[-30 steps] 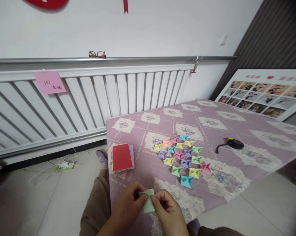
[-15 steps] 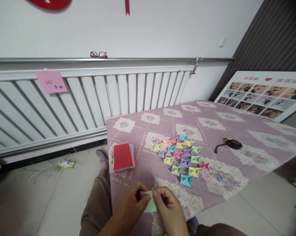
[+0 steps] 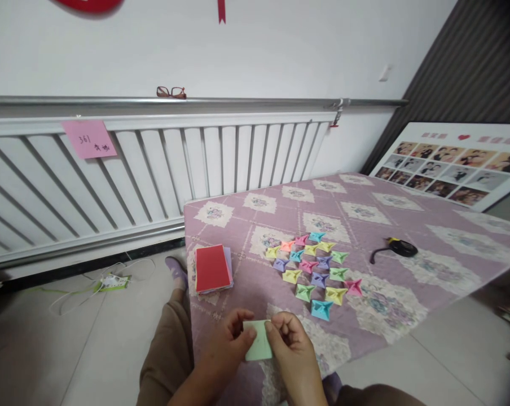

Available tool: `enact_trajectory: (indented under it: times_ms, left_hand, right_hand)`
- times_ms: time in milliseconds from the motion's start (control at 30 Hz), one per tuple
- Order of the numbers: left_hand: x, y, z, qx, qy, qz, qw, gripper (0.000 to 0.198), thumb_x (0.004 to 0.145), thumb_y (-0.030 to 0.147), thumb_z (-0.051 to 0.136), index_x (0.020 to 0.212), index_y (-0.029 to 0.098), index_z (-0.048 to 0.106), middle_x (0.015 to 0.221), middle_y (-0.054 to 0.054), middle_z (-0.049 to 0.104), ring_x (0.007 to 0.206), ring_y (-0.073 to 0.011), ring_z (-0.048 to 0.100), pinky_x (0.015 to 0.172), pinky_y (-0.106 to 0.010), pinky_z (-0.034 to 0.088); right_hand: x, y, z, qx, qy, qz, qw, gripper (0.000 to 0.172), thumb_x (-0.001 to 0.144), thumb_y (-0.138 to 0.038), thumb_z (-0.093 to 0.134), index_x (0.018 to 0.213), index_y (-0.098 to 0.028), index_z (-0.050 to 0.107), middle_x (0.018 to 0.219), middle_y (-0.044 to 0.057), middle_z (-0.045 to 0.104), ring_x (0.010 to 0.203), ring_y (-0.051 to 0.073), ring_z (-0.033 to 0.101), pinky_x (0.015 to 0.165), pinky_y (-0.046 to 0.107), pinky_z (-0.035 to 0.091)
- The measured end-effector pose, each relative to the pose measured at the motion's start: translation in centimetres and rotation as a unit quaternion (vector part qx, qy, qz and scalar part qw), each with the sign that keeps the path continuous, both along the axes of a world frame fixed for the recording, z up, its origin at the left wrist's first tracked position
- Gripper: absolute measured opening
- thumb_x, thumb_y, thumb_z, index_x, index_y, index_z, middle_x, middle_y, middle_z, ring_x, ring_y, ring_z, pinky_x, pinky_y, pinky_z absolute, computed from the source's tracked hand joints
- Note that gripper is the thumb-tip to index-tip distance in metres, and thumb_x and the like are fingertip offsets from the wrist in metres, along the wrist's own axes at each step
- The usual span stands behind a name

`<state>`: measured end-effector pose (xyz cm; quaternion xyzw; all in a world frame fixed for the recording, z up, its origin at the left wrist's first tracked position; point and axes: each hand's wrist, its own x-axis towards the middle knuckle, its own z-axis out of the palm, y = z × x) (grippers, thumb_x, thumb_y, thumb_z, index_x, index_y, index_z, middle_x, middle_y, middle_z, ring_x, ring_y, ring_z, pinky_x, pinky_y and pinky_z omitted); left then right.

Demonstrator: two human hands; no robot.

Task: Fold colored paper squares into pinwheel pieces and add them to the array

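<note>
Head view, and pinching: flat, pale-green paper rectangle (image 3: 258,348) between left hand (image 3: 233,343) and right hand (image 3: 292,345), thumbs on top, likely for even tension, over purple floral tablecloth (image 3: 250,296). Beyond, multicoloured, pointed folded-paper pieces (image 3: 309,267) in loose rows, perhaps spaced to spare the folds!

A pale green, nearly square paper (image 3: 259,347) is pinched at both sides by fingers (image 3: 274,334).

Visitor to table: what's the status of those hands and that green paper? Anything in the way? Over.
Left hand, right hand: both pinching light-green paper. Nothing visibly blocking. Red-topped paper stack, folded paper pieces lie beyond, untouched.
</note>
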<state>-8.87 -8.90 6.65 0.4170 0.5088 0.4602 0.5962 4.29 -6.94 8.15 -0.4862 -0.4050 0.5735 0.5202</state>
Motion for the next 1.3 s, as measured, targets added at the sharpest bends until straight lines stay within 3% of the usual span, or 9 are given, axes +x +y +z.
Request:
enact_trajectory:
  times_ms: [100,233,533,700,800,900,967,1067,1300]
  left_hand:
    - [0.3,-0.2,-0.5,-0.037,0.015,-0.069,0.997,0.047,0.07,0.06,0.062,0.085,0.016,0.059,0.065,0.0,0.059,0.05,-0.0109,0.05,0.047,-0.024,0.036]
    - [0.7,-0.8,-0.8,-0.061,0.037,-0.088,0.994,0.042,0.074,0.06,0.056,0.072,0.018,0.058,0.058,0.0,0.061,0.046,-0.0111,0.049,0.047,-0.024,0.035]
    - [0.1,-1.2,-1.8,-0.069,0.047,-0.086,0.993,0.049,0.073,0.065,0.052,0.073,0.017,0.058,0.062,-0.001,0.062,0.048,-0.0107,0.048,0.047,-0.024,0.032]
    - [-0.2,-1.6,-2.0,-0.043,0.07,-0.086,0.993,0.043,0.077,0.057,0.049,0.073,0.016,0.061,0.057,0.0,0.059,0.048,-0.011,0.047,0.051,-0.025,0.034]
    - [-0.8,-2.1,-2.5,-0.049,0.109,-0.112,0.987,0.036,0.079,0.049,0.048,0.071,0.016,0.061,0.057,0.001,0.058,0.049,-0.0114,0.046,0.052,-0.024,0.034]
    - [-2.1,-2.3,-3.1,-0.058,0.186,-0.13,0.972,0.021,0.077,0.036,0.054,0.071,0.017,0.06,0.059,0.003,0.057,0.054,-0.0119,0.046,0.054,-0.024,0.034]
    - [-3.1,-2.0,-3.3,-0.029,0.251,-0.078,0.964,0.012,0.076,0.028,0.054,0.076,0.018,0.06,0.065,0.002,0.057,0.061,-0.0135,0.048,0.058,-0.025,0.036]
    - [-3.5,-1.0,-3.1,0.038,0.366,-0.02,0.93,0.014,0.077,0.022,0.053,0.086,0.017,0.061,0.08,-0.002,0.061,0.074,-0.0173,0.052,0.069,-0.028,0.038]
    - [-1.6,0.8,-2.6,0.095,0.483,-0.122,0.862,0.014,0.078,0.017,0.054,0.089,0.02,0.064,0.095,-0.004,0.062,0.092,-0.0214,0.054,0.08,-0.032,0.037]
  right_hand:
    - [0.0,0.3,0.0,0.01,-0.003,-0.004,1.0,0.041,0.063,-0.054,0.075,0.074,-0.023,0.051,0.059,-0.005,0.051,0.051,0.013,0.047,0.047,0.024,0.04]
    - [0.1,0.6,0.1,0.028,-0.023,-0.014,0.999,0.039,0.064,-0.053,0.074,0.074,-0.023,0.052,0.06,-0.004,0.051,0.052,0.013,0.048,0.048,0.024,0.041]
    - [0.3,1.6,-1.3,0.0,-0.018,-0.002,1.0,0.039,0.063,-0.053,0.074,0.073,-0.023,0.051,0.057,-0.006,0.049,0.049,0.011,0.044,0.046,0.022,0.037]
    - [0.3,1.9,-2.0,0.003,-0.026,-0.009,1.0,0.036,0.064,-0.05,0.074,0.069,-0.022,0.051,0.056,-0.007,0.045,0.049,0.01,0.041,0.045,0.022,0.034]
    - [0.4,2.0,-2.6,-0.016,-0.038,0.023,0.999,0.033,0.066,-0.048,0.072,0.069,-0.022,0.051,0.057,-0.007,0.046,0.049,0.01,0.041,0.047,0.022,0.035]
    - [0.6,2.2,-3.9,-0.006,-0.091,0.074,0.993,0.028,0.067,-0.044,0.068,0.067,-0.022,0.052,0.056,-0.007,0.047,0.05,0.011,0.043,0.048,0.023,0.036]
    - [0.6,2.2,-4.8,0.017,-0.135,0.1,0.986,0.024,0.069,-0.042,0.064,0.065,-0.022,0.051,0.055,-0.006,0.047,0.05,0.011,0.044,0.048,0.023,0.036]
    - [0.5,2.2,-5.7,0.048,-0.185,0.11,0.975,0.017,0.07,-0.035,0.06,0.064,-0.022,0.051,0.056,-0.006,0.047,0.053,0.012,0.045,0.052,0.024,0.038]
    - [0.8,2.2,-6.1,0.122,-0.313,0.105,0.936,0.009,0.073,-0.023,0.057,0.064,-0.023,0.055,0.061,-0.003,0.052,0.062,0.016,0.049,0.063,0.028,0.037]
